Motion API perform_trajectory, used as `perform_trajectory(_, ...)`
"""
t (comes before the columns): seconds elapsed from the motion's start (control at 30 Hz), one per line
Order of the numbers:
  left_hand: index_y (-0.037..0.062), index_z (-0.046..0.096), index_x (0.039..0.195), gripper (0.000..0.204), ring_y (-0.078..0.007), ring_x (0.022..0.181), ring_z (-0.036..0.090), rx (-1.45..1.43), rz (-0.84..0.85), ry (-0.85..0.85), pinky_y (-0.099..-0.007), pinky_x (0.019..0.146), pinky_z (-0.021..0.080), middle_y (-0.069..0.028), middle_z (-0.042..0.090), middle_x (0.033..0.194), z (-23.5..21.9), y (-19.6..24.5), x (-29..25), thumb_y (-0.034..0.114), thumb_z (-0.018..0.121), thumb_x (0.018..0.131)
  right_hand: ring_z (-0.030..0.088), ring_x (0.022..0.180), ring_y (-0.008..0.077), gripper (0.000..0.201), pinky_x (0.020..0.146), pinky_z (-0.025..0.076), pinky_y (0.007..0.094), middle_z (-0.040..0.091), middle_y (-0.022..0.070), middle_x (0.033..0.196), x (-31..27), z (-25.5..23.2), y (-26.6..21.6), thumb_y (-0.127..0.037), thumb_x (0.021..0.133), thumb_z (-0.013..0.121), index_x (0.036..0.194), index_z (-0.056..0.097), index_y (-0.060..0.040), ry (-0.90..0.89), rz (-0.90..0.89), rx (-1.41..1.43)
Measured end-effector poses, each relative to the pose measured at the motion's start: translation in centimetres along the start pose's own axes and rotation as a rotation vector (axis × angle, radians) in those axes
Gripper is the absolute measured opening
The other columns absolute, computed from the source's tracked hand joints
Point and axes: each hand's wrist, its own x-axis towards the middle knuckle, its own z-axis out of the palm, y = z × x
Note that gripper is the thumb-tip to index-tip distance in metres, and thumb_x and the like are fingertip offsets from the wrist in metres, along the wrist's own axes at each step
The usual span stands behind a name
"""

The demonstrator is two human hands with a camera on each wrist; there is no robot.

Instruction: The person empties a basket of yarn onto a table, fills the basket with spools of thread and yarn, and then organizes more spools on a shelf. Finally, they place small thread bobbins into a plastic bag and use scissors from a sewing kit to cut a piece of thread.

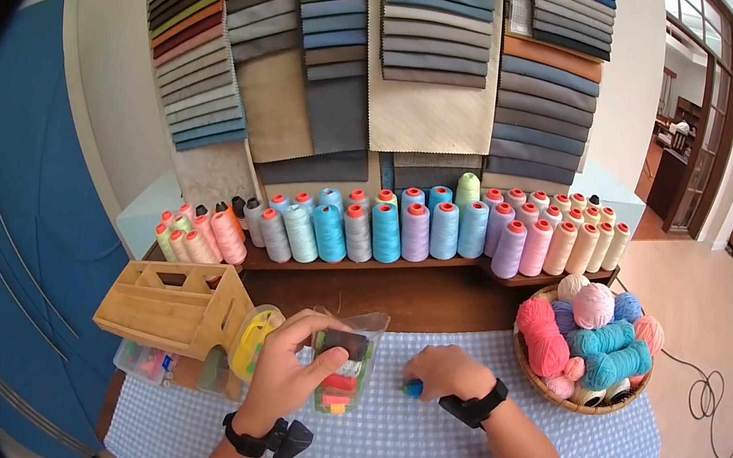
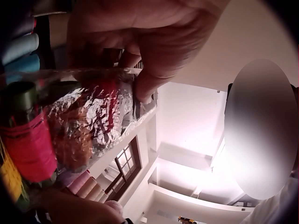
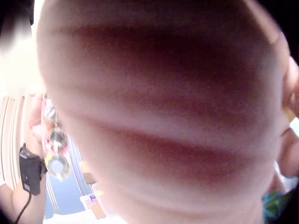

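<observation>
A clear plastic pack of thread spools (image 1: 339,382) stands over the checked cloth, gripped at its upper left by the left hand (image 1: 287,364). Black, white and red spools show through it. Up close in the left wrist view, fingers and thumb hold the crinkled pack (image 2: 98,121), with a pink spool (image 2: 30,147) at its left. To the right of the pack, the right hand (image 1: 454,375) has bent fingers on a small blue object (image 1: 412,388), mostly covered. The right wrist view is largely filled by the right hand (image 3: 163,112); a blue-green piece (image 3: 275,205) shows at its lower right.
A wooden organizer (image 1: 170,309) and a yellow-rimmed round container (image 1: 253,342) stand left. A basket (image 1: 591,408) of yarn balls is at the right. Thread cones (image 1: 387,234) line the back shelf (image 1: 331,273) below fabric samples (image 1: 439,60). Blue checked cloth (image 1: 409,453) covers the table.
</observation>
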Motion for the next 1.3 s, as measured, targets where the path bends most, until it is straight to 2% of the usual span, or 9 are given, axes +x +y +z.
perform_trajectory(0.13, 0.0010, 0.070, 0.104, 0.027, -0.0172, 0.082, 0.064, 0.105, -0.061, -0.018, -0.0311, 0.074, 0.051, -0.0079, 0.070, 0.096, -0.5, -4.0, 1.2, 0.015, 0.081, 0.084, 0.071, 0.087, 0.0313, 0.039, 0.075, 0.056, 0.0429, 0.073, 0.0097, 0.092, -1.5, -4.3, 0.1, -0.022, 0.072, 0.084, 0.105, 0.067, -0.0089, 0.188, -0.055, 0.163)
perform_trajectory(0.23, 0.0005, 0.069, 0.102, 0.028, -0.0165, 0.075, 0.063, 0.166, -0.086, 0.064, -0.0322, 0.068, 0.051, -0.0075, 0.071, 0.092, -0.8, -6.4, 1.7, 0.014, 0.082, 0.082, 0.073, 0.083, 0.0285, 0.034, 0.074, 0.058, 0.0375, 0.073, 0.0121, 0.089, -2.8, -6.1, 0.5, -0.016, 0.080, 0.082, 0.105, 0.062, -0.0040, 0.571, -0.130, 0.305)
perform_trajectory(0.57, 0.0104, 0.059, 0.103, 0.035, -0.0347, 0.077, 0.071, 1.092, -0.151, 0.216, -0.0479, 0.067, 0.053, -0.0103, 0.073, 0.080, -3.4, -4.4, 1.3, 0.028, 0.080, 0.081, 0.070, 0.082, 0.0327, 0.037, 0.070, 0.055, 0.0417, 0.071, 0.0114, 0.086, -4.6, -8.1, -0.9, -0.017, 0.076, 0.083, 0.103, 0.061, -0.0051, 0.617, -0.063, 0.264)
perform_trajectory(0.83, 0.0096, 0.061, 0.109, 0.039, -0.0364, 0.082, 0.070, 1.331, -0.337, 0.207, -0.0481, 0.069, 0.053, -0.0139, 0.072, 0.087, -5.4, -3.0, 0.5, 0.028, 0.081, 0.081, 0.069, 0.081, 0.0308, 0.035, 0.068, 0.054, 0.0398, 0.070, 0.0112, 0.090, -4.6, -8.4, -2.1, -0.015, 0.076, 0.084, 0.101, 0.061, -0.0045, 0.654, -0.141, 0.275)
perform_trajectory(0.9, 0.0083, 0.062, 0.114, 0.036, -0.0359, 0.083, 0.069, 1.406, 0.091, 0.448, -0.0457, 0.071, 0.053, -0.0148, 0.070, 0.093, -5.0, -2.3, 0.3, 0.021, 0.078, 0.084, 0.069, 0.081, 0.0290, 0.035, 0.066, 0.054, 0.0383, 0.069, 0.0115, 0.092, -4.6, -8.6, -2.5, -0.014, 0.076, 0.083, 0.101, 0.061, -0.0038, 0.678, -0.182, 0.285)
perform_trajectory(0.93, 0.0083, 0.062, 0.114, 0.036, -0.0359, 0.083, 0.069, 1.405, 0.087, 0.453, -0.0457, 0.071, 0.053, -0.0148, 0.070, 0.093, -4.7, -1.5, 0.3, 0.021, 0.078, 0.084, 0.070, 0.083, 0.0252, 0.035, 0.067, 0.055, 0.0358, 0.069, 0.0103, 0.094, -4.7, -8.8, -2.8, -0.012, 0.077, 0.083, 0.102, 0.061, -0.0032, 0.651, -0.213, 0.405)
perform_trajectory(1.0, 0.0070, 0.063, 0.116, 0.033, -0.0304, 0.084, 0.068, 0.879, 0.180, 0.341, -0.0402, 0.072, 0.053, -0.0131, 0.069, 0.098, -3.3, 1.0, 0.3, 0.013, 0.075, 0.086, 0.071, 0.085, 0.0214, 0.034, 0.067, 0.056, 0.0333, 0.069, 0.0092, 0.095, -4.7, -9.0, -3.6, -0.010, 0.078, 0.083, 0.104, 0.062, -0.0026, 0.619, -0.244, 0.520)
perform_trajectory(1.13, 0.0031, 0.061, 0.122, 0.033, -0.0147, 0.091, 0.068, 0.283, -0.080, -0.043, -0.0280, 0.076, 0.054, -0.0087, 0.071, 0.103, -0.3, 3.3, -1.1, 0.011, 0.072, 0.093, 0.070, 0.095, 0.0152, 0.037, 0.078, 0.059, 0.0299, 0.072, 0.0044, 0.106, -4.6, -8.1, -5.0, -0.005, 0.079, 0.084, 0.110, 0.063, -0.0033, 0.557, -0.379, 0.967)
perform_trajectory(1.3, 0.0050, 0.047, 0.139, 0.049, -0.0153, 0.105, 0.066, -0.138, -0.141, -0.250, -0.0282, 0.080, 0.055, -0.0113, 0.067, 0.121, 1.0, 2.3, -1.6, 0.014, 0.069, 0.097, 0.067, 0.099, 0.0155, 0.042, 0.082, 0.054, 0.0299, 0.071, 0.0042, 0.110, -4.8, -8.0, -5.6, -0.010, 0.079, 0.086, 0.115, 0.067, -0.0065, 0.572, -0.470, 0.964)
